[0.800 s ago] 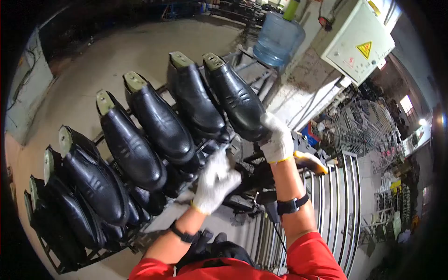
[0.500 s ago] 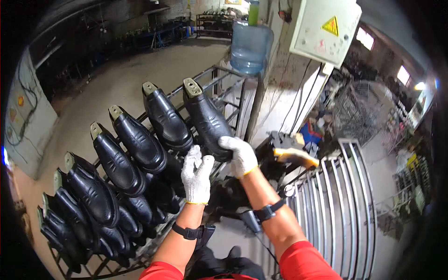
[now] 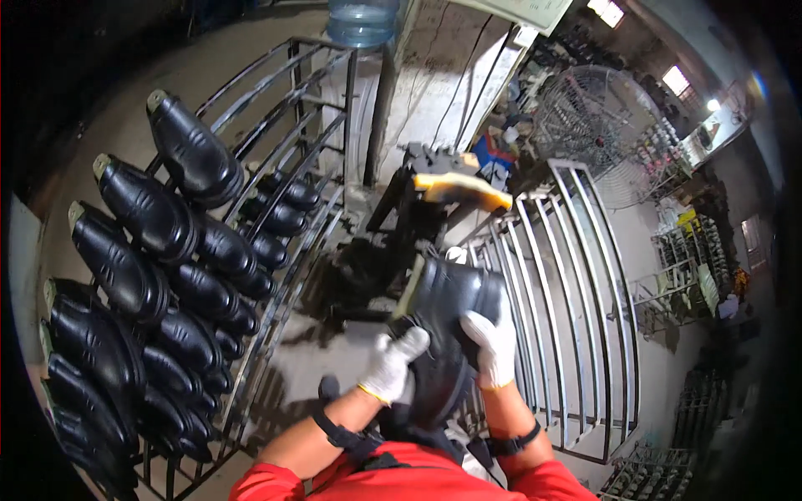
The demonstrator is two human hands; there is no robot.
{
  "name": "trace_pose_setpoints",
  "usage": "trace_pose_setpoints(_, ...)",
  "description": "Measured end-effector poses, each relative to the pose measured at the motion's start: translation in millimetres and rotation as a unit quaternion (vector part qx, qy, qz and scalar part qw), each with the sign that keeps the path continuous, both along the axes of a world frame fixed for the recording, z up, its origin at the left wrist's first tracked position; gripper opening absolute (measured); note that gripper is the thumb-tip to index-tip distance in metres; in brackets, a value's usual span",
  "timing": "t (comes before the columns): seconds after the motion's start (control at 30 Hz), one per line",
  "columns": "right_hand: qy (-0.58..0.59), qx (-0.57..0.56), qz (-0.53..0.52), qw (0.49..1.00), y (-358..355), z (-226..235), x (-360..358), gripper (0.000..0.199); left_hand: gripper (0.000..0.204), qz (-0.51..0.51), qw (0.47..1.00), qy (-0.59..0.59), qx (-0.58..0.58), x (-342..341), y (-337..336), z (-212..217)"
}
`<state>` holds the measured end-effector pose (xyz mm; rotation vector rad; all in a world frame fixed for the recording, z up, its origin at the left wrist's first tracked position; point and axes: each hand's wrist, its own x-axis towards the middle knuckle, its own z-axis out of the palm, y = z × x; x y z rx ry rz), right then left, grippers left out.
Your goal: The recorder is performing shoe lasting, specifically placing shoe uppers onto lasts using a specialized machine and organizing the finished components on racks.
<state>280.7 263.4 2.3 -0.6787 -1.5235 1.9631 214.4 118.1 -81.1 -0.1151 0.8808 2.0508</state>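
black shoe [image 3: 447, 330] held in both gloved hands, mid-air between two racks, sole edge facing left. left hand [image 3: 391, 363] fingers curled on shoe's left side; right hand [image 3: 493, 342] wrapped over its right side. shoe rack [image 3: 276, 167] at left, rows of black shoes [image 3: 150, 250], upper rails bare. empty barred rack [image 3: 576, 292] just right. narrow floor gap [image 3: 326, 367] below hands.

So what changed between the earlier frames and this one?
The black shoe that stood at the right end of the rack's top row has come off it; the left hand and right hand now grip it together in front of the person. The other shoes stayed in their rows.
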Motion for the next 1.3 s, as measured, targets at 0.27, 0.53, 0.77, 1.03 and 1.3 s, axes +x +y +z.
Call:
trace_pose_setpoints(0.27,-0.107,0.085,-0.164,0.977,70,37,19,0.068,0.014,-0.292,0.934,0.205,-0.031,5,18,1)
trace_pose_setpoints(0.53,-0.248,0.294,-0.091,0.919,76,69,-44,0.047,0.017,-0.27,0.938,0.15,-0.156,-33,-46,-49)
trace_pose_setpoints(0.77,-0.422,0.534,-0.031,0.732,43,86,-95,0.082,0.025,-0.073,0.976,0.184,-0.092,-95,23,-29)
trace_pose_setpoints(1.03,-0.346,0.228,0.148,0.898,108,75,-7,0.099,0.051,-0.006,0.878,0.45,-0.164,-34,91,28)
trace_pose_setpoints(1.3,-0.15,-0.174,0.11,0.967,63,14,-4,0.068,0.027,-0.115,0.909,0.331,-0.226,-51,68,60)
